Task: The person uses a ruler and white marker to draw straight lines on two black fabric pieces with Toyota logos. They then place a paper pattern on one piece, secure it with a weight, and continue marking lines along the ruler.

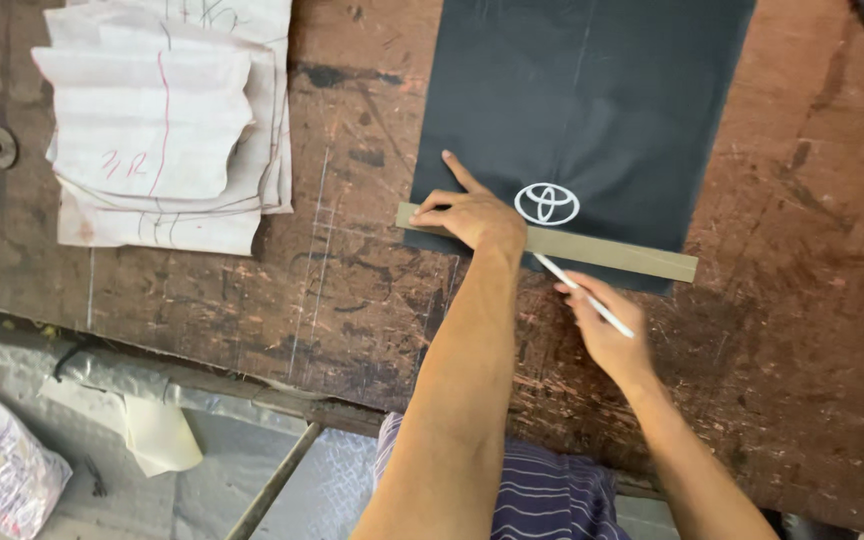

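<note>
A worn, scratched wooden table (pixel 352 290) carries a dark fabric sheet (pixel 572 90) and stacked paper patterns (pixel 162 130).

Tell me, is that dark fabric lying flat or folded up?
Spread flat. The dark fabric lies smooth on the wooden table, with the left hand pressing a ruler across its near edge.

On the worn wooden table (pixel 772 300) the right of the frame and the band at centre left lie open for a hand, while the paper patterns (pixel 162 120) fill the upper left and the dark fabric (pixel 582 90) with the ruler strip (pixel 612 252) covers the upper centre.
</note>
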